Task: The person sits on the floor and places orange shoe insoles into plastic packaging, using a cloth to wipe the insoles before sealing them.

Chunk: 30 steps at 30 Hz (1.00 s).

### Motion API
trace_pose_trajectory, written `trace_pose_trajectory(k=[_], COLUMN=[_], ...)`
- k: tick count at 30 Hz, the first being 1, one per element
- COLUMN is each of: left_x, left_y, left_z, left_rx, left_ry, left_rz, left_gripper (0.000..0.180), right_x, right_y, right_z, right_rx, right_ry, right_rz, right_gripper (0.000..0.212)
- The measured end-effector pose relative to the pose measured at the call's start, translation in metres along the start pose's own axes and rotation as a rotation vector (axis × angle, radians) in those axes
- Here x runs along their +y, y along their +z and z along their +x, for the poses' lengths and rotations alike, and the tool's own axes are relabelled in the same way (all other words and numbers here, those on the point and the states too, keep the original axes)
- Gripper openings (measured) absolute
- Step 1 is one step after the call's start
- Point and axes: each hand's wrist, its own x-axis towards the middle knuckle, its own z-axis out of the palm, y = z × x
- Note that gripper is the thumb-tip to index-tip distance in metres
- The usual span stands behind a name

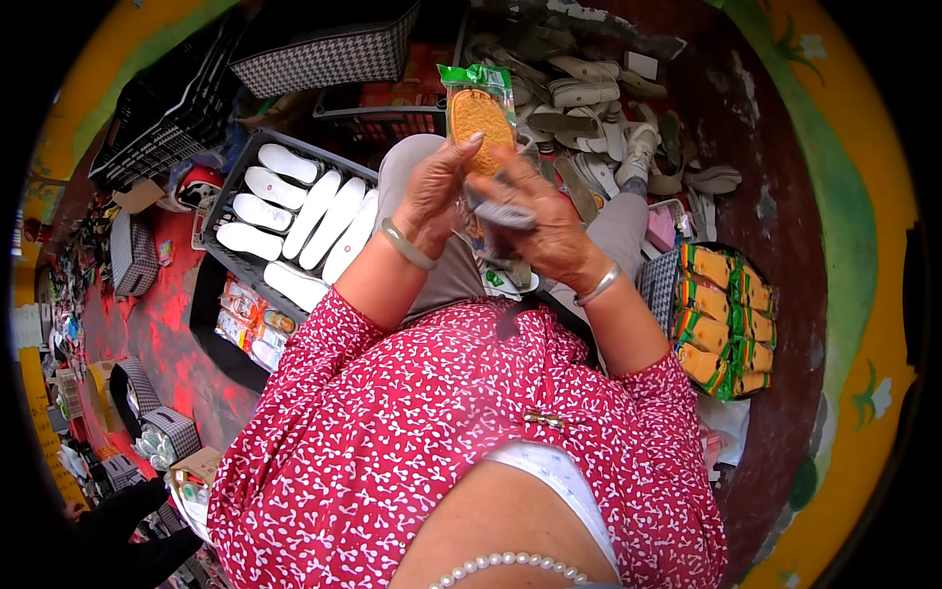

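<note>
My left hand point(442, 182) is closed on a clear packet with a green top, its thumb against the front. Inside the packet point(481, 110) shows an orange, textured pad with a rounded end, shaped like an insole. Over the packet's lower part lies my right hand point(535, 216), its fingers stretched and smeared by motion. Something greyish point(505, 215) shows by those fingers, too blurred to name. The packet's lower end is mostly hidden behind my hands. Both hands are above my lap, between my knees.
To the left, a dark crate point(343, 162) holds several white insoles point(314, 218). A checked basket point(659, 285) at right bears several green-edged orange packets point(705, 296). Shoes point(586, 93) are piled beyond my legs. Black crates point(157, 118) stand far left; a checked bin point(324, 59) is at the back.
</note>
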Motion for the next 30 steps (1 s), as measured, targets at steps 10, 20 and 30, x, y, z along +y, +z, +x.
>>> trace_pose_trajectory(k=[10, 20, 30], left_x=[0.006, -0.004, -0.009], left_y=[0.027, 0.054, 0.054], left_z=[-0.013, -0.017, -0.020], left_rx=[-0.132, -0.140, -0.150], left_ry=[-0.002, 0.112, 0.090], left_rz=[0.088, 0.301, 0.320], left_gripper=[0.040, 0.049, 0.048], right_x=[0.019, 0.015, 0.021], right_y=[-0.076, -0.039, -0.089], right_z=[-0.020, -0.007, -0.006], right_rx=[0.447, 0.622, 0.685], right_ry=[0.258, 0.258, 0.084], right_rz=[1.291, 1.601, 1.386], right_gripper=[0.073, 0.064, 0.044])
